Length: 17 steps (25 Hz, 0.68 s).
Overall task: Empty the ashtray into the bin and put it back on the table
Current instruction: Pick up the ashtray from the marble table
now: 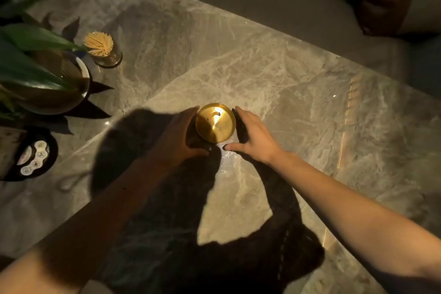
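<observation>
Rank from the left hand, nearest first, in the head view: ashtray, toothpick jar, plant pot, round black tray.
From the left hand:
1. Ashtray, right beside it, between both hands.
2. Plant pot, far left; toothpick jar, upper left. Too close to call.
3. Black tray, at the left edge.

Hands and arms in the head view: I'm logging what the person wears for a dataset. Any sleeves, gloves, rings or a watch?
Both forearms are bare for their whole visible length: no sleeves show. The left hand and the right hand wear no gloves. No rings, watch or bracelets are visible, though the left hand and forearm lie partly in shadow, so small items there could go unseen.
</observation>
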### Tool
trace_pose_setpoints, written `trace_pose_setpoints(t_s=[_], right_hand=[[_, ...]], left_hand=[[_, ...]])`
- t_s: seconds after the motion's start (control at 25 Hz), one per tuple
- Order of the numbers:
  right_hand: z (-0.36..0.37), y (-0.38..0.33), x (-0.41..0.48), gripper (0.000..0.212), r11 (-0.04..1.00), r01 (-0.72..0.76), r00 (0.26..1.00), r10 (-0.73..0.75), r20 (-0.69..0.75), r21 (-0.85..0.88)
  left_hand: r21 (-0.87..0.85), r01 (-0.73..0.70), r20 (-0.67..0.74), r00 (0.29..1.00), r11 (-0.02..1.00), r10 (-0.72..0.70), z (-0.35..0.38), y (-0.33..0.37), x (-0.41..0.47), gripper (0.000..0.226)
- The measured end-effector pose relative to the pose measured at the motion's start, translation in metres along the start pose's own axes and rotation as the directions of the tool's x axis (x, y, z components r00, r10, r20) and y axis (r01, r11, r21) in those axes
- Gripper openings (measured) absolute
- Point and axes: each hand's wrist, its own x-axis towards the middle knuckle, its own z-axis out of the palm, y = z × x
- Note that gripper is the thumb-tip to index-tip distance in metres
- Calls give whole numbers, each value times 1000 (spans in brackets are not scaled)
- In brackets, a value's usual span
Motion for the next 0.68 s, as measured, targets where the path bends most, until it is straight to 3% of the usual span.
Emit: trace_pose_setpoints(t_s=[0.08, 0.48, 0.68], right_hand=[[2, 1, 2, 111, 1000, 24, 1000, -24, -10, -5], [15, 8, 10, 88, 998, 10, 999, -8, -46, 62], [11, 10, 7, 83, 994, 22, 995, -11, -103, 106]], left_hand=[[32, -38, 3, 999, 999, 38, 0, 0, 4, 114], [21, 59, -43, 997, 998, -58, 14, -4, 15, 93], [25, 14, -81, 997, 1000, -12, 9, 5, 19, 89]])
